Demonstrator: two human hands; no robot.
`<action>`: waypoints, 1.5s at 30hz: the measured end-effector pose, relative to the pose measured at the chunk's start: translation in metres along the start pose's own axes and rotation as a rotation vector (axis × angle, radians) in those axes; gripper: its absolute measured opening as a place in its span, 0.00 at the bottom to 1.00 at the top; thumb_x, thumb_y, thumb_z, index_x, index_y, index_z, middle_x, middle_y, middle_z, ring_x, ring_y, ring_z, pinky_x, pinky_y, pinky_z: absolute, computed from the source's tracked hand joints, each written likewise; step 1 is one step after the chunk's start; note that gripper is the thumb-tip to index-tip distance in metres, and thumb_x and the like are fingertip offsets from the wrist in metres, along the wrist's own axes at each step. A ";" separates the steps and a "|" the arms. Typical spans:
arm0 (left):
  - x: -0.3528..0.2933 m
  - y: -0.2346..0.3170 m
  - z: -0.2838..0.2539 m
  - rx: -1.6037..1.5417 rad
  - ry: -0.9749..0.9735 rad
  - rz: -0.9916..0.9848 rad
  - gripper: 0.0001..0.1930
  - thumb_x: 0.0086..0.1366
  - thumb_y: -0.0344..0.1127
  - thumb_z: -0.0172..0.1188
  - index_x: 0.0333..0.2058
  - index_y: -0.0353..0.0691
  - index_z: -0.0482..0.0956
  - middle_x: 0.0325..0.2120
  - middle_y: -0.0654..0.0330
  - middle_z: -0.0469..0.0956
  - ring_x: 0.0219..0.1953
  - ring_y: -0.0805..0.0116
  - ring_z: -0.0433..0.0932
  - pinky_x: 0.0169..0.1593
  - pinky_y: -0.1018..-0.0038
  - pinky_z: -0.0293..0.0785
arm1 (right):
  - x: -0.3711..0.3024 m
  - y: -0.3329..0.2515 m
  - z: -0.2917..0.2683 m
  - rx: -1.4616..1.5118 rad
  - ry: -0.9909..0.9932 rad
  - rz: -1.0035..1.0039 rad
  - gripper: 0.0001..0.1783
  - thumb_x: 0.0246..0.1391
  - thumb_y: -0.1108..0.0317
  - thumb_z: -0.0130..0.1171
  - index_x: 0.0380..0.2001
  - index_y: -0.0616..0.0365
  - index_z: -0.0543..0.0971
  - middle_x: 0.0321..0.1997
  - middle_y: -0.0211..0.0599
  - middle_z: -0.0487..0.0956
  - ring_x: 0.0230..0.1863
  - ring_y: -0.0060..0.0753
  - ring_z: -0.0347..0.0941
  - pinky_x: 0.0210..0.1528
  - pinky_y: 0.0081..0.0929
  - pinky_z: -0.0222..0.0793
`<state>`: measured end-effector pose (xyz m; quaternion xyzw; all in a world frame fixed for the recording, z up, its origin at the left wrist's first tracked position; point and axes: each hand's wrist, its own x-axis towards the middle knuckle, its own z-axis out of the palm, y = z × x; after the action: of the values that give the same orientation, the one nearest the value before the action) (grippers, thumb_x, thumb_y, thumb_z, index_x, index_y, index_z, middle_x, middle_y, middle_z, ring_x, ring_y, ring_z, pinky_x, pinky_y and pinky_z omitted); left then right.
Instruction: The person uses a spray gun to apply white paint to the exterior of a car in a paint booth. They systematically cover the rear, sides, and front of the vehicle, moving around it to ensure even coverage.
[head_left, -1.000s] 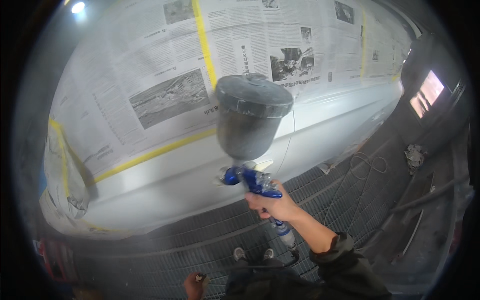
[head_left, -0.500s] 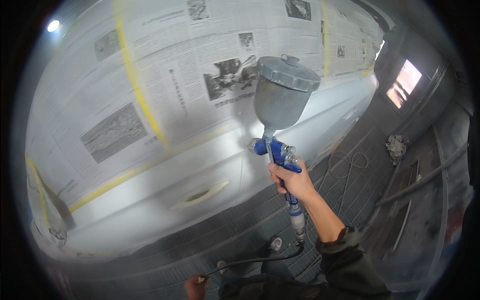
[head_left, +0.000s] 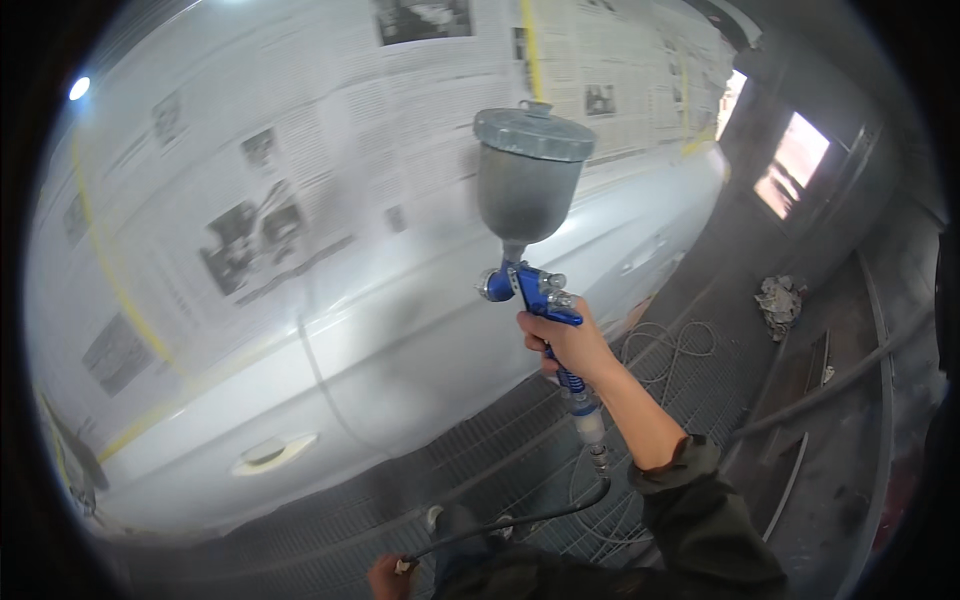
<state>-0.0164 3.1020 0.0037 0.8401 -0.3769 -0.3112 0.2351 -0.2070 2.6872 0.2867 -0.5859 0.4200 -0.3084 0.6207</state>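
My right hand (head_left: 565,345) is wrapped round the handle of a blue spray gun (head_left: 540,290), with fingers at its trigger. On top of the gun sits a grey metal paint cup (head_left: 530,185) with a lid, held nearly upright. The nozzle points left at a white car side panel (head_left: 400,330), a short way off it. A black air hose (head_left: 540,517) runs from the handle's lower end to my left hand (head_left: 388,577), closed round it at the bottom edge. Newspaper masking (head_left: 330,130) with yellow tape (head_left: 120,285) covers the car above the panel.
A recessed door handle (head_left: 275,453) lies low on the panel. Grated floor (head_left: 400,520) runs beneath, with a loose coiled hose (head_left: 670,345) on it. Crumpled masking material (head_left: 780,305) lies by the right wall, near a bright window (head_left: 793,165).
The view has shifted rightward along the car, so the door handle and tape now appear farther left. The spray gun has moved along the panel with my right hand, still gripped.
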 end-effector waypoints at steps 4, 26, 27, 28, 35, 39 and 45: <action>0.017 0.076 0.013 -0.098 -0.175 -0.052 0.13 0.68 0.38 0.59 0.48 0.42 0.83 0.35 0.46 0.83 0.38 0.44 0.79 0.42 0.56 0.73 | 0.031 -0.003 -0.068 -0.004 0.025 -0.008 0.06 0.60 0.69 0.60 0.34 0.57 0.73 0.18 0.23 0.66 0.18 0.13 0.59 0.16 0.18 0.54; 0.137 0.333 0.217 -0.059 -0.181 0.272 0.14 0.50 0.39 0.77 0.35 0.44 0.87 0.26 0.56 0.82 0.29 0.55 0.82 0.34 0.61 0.77 | 0.142 -0.031 -0.432 -0.085 0.274 -0.035 0.07 0.53 0.72 0.61 0.26 0.59 0.73 0.20 0.32 0.71 0.18 0.20 0.65 0.14 0.21 0.57; 0.136 0.345 0.226 -0.068 -0.177 0.284 0.14 0.49 0.39 0.77 0.35 0.44 0.87 0.26 0.56 0.82 0.30 0.56 0.82 0.34 0.61 0.78 | 0.146 -0.032 -0.447 -0.088 0.281 -0.049 0.07 0.53 0.72 0.61 0.26 0.59 0.74 0.20 0.31 0.71 0.18 0.20 0.65 0.14 0.21 0.57; 0.135 0.357 0.234 -0.075 -0.174 0.295 0.15 0.49 0.40 0.78 0.36 0.44 0.87 0.27 0.57 0.82 0.31 0.56 0.83 0.34 0.62 0.78 | 0.149 -0.034 -0.462 -0.091 0.290 -0.064 0.07 0.53 0.72 0.61 0.26 0.59 0.74 0.19 0.31 0.71 0.18 0.20 0.65 0.14 0.21 0.57; 0.123 0.427 0.278 -0.099 -0.137 0.323 0.16 0.49 0.39 0.78 0.36 0.43 0.86 0.27 0.57 0.82 0.31 0.58 0.83 0.34 0.64 0.79 | 0.173 -0.034 -0.555 -0.172 0.374 -0.122 0.10 0.56 0.68 0.61 0.23 0.59 0.75 0.18 0.29 0.70 0.16 0.20 0.63 0.15 0.23 0.56; 0.115 0.451 0.288 -0.069 -0.144 0.300 0.17 0.48 0.39 0.78 0.36 0.42 0.86 0.26 0.57 0.82 0.30 0.59 0.83 0.34 0.64 0.78 | 0.174 -0.029 -0.588 -0.288 0.524 -0.156 0.07 0.56 0.68 0.61 0.29 0.61 0.76 0.18 0.29 0.71 0.16 0.19 0.63 0.15 0.24 0.58; 0.096 0.436 0.295 -0.055 -0.114 0.333 0.16 0.49 0.40 0.78 0.36 0.43 0.86 0.26 0.57 0.82 0.29 0.59 0.83 0.32 0.65 0.78 | 0.148 -0.017 -0.578 -0.340 0.485 -0.006 0.07 0.57 0.67 0.61 0.33 0.59 0.76 0.19 0.27 0.72 0.18 0.18 0.65 0.19 0.22 0.61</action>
<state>-0.3851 2.7163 0.0401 0.7403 -0.5151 -0.3251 0.2846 -0.6480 2.2846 0.3025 -0.5919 0.5998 -0.3666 0.3943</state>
